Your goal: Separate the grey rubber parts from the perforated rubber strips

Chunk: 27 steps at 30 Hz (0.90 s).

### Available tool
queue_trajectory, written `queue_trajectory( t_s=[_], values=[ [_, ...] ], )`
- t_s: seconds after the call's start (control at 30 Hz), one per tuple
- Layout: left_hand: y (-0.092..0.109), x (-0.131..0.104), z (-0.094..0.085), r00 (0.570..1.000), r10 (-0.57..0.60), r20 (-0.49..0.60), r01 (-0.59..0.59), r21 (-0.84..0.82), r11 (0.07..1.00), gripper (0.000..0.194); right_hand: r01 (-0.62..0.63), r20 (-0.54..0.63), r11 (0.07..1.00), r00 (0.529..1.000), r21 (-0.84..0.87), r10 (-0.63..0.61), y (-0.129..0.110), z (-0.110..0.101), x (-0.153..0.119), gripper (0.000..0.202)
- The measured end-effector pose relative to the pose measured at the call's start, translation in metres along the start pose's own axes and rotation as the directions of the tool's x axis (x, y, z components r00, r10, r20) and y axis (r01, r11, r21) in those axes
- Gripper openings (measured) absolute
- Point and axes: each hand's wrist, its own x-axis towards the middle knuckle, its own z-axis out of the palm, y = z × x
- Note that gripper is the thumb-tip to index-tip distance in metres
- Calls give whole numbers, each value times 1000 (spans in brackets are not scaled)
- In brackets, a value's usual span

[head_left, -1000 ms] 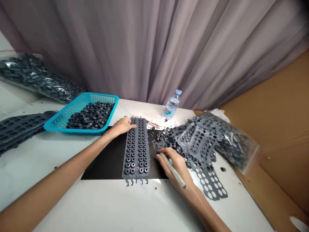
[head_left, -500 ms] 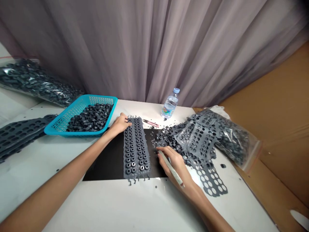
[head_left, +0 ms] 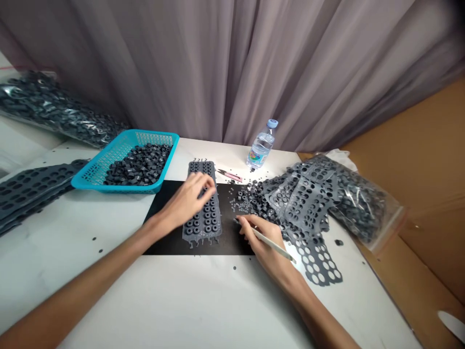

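On a black mat (head_left: 163, 242) lies a dark grey rubber sheet (head_left: 201, 167) with rows of ring-shaped parts. My left hand (head_left: 189, 194) is over the middle of this sheet, fingers curled, thumb and forefinger bent toward each other around a gap. Nothing shows between them; whether it touches the sheet I cannot tell. To the right of the sheet, my right hand (head_left: 267, 237) grips a slim, pale pen-like tool (head_left: 278, 248), its fingertips low over the mat. Small dark bits (head_left: 238, 206) and loose black rings (head_left: 261, 206) lie just beyond it.
A blue basket (head_left: 87, 183) of black parts stands at left, by stacked perforated sheets (head_left: 32, 189) and a filled bag (head_left: 61, 111). At right are punched-out sheets (head_left: 308, 194) and another bag (head_left: 366, 208). A water bottle (head_left: 261, 148) and pink-handled cutter (head_left: 231, 175) stand farther back.
My left hand has left the sheet's far left edge and come nearer, over its middle. The sheet's near end now sits farther from the mat's front edge. My right hand keeps the tool.
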Motion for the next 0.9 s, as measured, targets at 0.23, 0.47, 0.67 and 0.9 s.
queue_trajectory(
  t_s=[0.23,0.47,0.67,0.9],
  values=[
    [34,-69,-5,920,183,347,-160,-92,983,21,-239,180,872,968,426,177,5,20,-1,28],
    [27,-63,-7,917,135,374,-83,-154,985,21,-227,204,876,967,426,151,-1,37,-1,14],
    [20,-63,-6,906,207,370,-146,-186,972,21,-224,196,853,970,470,147,-4,35,-1,6],
    [23,-64,-7,896,229,381,-182,-157,971,18,-206,198,886,971,415,133,2,38,-2,8]
  ],
)
